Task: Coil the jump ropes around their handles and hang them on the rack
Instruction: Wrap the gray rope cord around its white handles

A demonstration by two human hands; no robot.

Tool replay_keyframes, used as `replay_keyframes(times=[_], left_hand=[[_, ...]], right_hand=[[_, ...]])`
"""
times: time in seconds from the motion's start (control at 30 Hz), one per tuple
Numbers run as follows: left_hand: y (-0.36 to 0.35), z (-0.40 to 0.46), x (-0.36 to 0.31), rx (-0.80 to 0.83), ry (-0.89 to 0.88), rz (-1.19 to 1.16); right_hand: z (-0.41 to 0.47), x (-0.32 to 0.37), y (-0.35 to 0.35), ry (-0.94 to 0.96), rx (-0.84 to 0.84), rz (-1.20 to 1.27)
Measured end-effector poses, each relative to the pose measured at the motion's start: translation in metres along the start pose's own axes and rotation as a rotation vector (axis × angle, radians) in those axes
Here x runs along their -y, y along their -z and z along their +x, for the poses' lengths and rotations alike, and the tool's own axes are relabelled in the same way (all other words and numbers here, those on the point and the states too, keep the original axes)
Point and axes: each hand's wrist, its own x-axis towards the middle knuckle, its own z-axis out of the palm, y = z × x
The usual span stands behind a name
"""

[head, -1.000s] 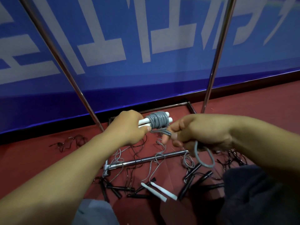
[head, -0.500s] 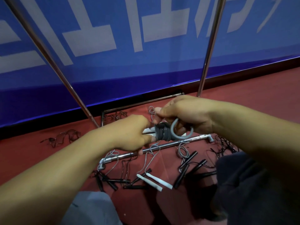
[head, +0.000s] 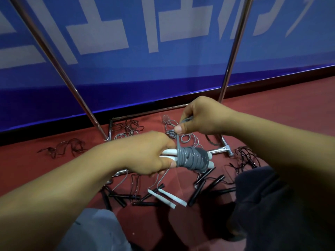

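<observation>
1. Red floor point(head: 290, 127) runs up to a blue banner point(head: 163, 73), with the chrome rack point(head: 233, 57) standing before it.
2. Left hand point(head: 145, 153) has its grip curled round two white handles point(head: 169, 155), held just in front of the rack's base.
3. Grey rope point(head: 192, 158) is coiled thickly round those handles.
4. Right hand point(head: 201, 118), above the coil, pinches the rope's free end.
5. Loose black ropes point(head: 208, 182) and a white-handled rope point(head: 168, 196) lie on the floor below the rack.

Blue banner wall point(head: 126, 84); dark red floor point(head: 290, 98)
</observation>
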Motion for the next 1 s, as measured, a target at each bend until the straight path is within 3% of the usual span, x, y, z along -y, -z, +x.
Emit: replay_keyframes(times=[0.17, 0.27, 0.4, 0.5, 0.6, 0.73, 0.87, 1.0], left_hand=[[0.001, -0.007, 0.001, 0.012, -0.041, -0.074], [0.003, -0.014, 0.001, -0.001, -0.089, -0.267], [0.01, -0.023, -0.004, -0.134, -0.219, -0.592], [0.015, -0.026, -0.005, -0.251, -0.261, -0.679], [0.018, -0.026, -0.003, -0.439, -0.188, -0.716], [0.031, -0.024, 0.005, -0.662, -0.063, -0.864], [0.037, -0.025, 0.013, -0.692, 0.043, -0.868], [0.033, -0.023, 0.013, -0.667, 0.064, -0.845]], right_hand=[[0.005, -0.007, -0.005, 0.03, 0.062, 0.051], [0.008, -0.009, -0.005, 0.047, 0.043, 0.15], [0.012, -0.009, 0.003, 0.045, 0.089, 0.334], [0.009, -0.015, 0.005, -0.024, 0.113, 0.514], [0.001, -0.009, 0.004, 0.05, 0.062, 0.333], [0.0, 0.004, 0.002, 0.232, 0.035, 0.403], [-0.003, 0.011, 0.003, 0.334, 0.08, 0.393], [0.002, 0.005, -0.003, 0.362, -0.022, 0.029]])
